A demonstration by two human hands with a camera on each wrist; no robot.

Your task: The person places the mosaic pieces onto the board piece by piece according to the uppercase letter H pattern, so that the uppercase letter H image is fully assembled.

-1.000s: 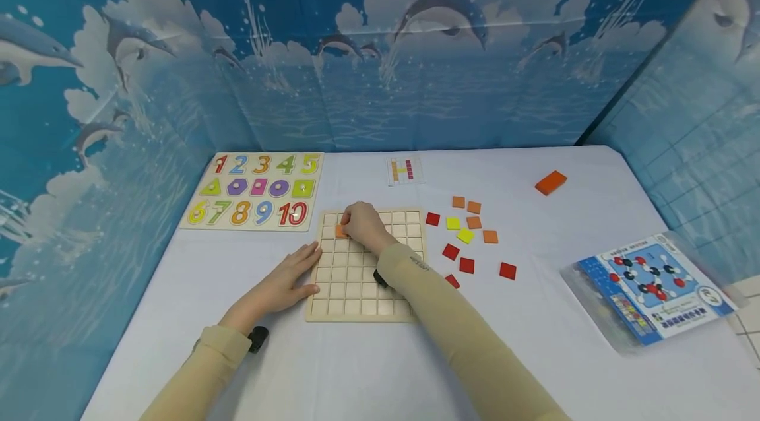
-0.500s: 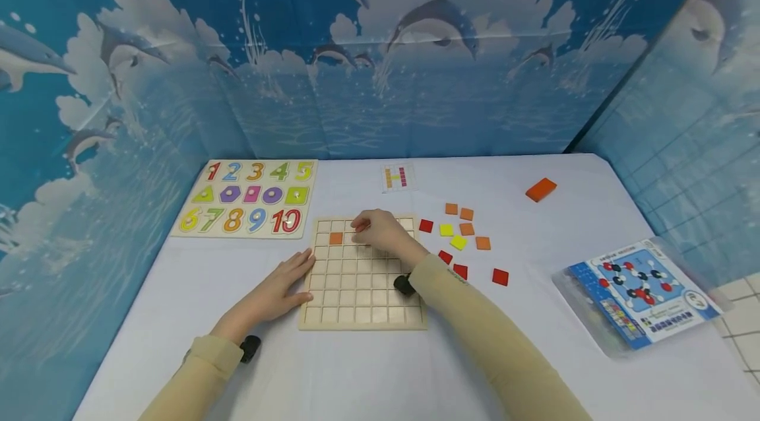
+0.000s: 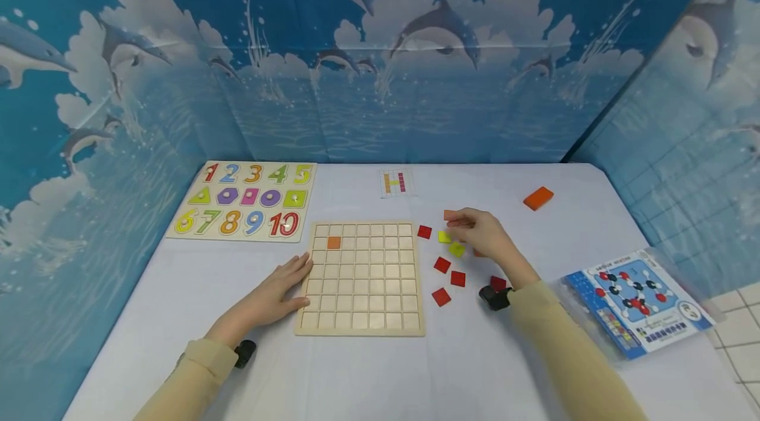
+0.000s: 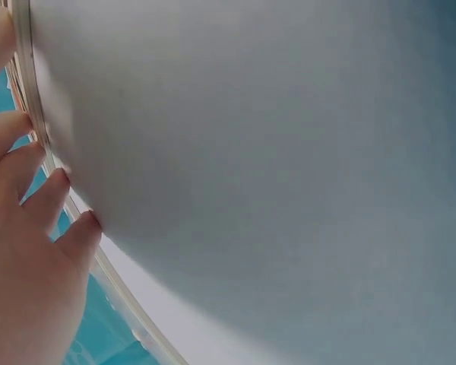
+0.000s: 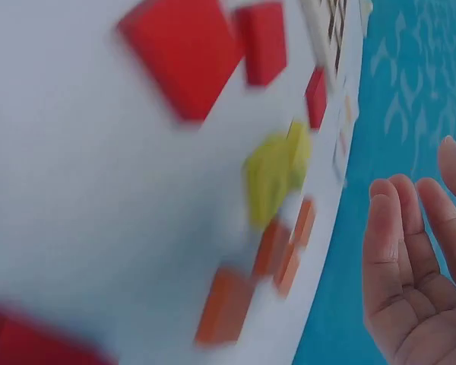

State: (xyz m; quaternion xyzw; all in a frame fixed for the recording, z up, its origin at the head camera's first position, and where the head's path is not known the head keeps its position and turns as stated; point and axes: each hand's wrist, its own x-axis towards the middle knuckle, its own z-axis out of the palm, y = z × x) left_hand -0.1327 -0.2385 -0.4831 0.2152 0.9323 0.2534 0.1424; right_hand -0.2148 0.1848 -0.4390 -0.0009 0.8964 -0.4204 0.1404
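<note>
A pale wooden grid board (image 3: pixel 360 279) lies in front of me, with one orange tile (image 3: pixel 334 243) in a cell near its upper left. My left hand (image 3: pixel 267 295) rests flat at the board's left edge; in the left wrist view its fingertips (image 4: pixel 83 228) touch the rim. Right of the board, my right hand (image 3: pixel 483 235) hovers over loose tiles, fingers apart and holding nothing in the right wrist view. Beneath it are orange tiles (image 5: pixel 224 306), partly hidden in the head view, and yellow tiles (image 3: pixel 456 249). Several red tiles (image 3: pixel 458 278) lie nearer me.
A number-and-shape puzzle board (image 3: pixel 240 203) is at the back left. Behind the grid board lies a small pattern card (image 3: pixel 396 183). An orange block (image 3: pixel 538 198) stands at the back right, and a plastic-packed molecule-picture set (image 3: pixel 641 302) lies at the right.
My right hand has let go of the orange tile on the board and moved right to the loose tiles. The left hand stays at the board's edge. The head view has shifted slightly.
</note>
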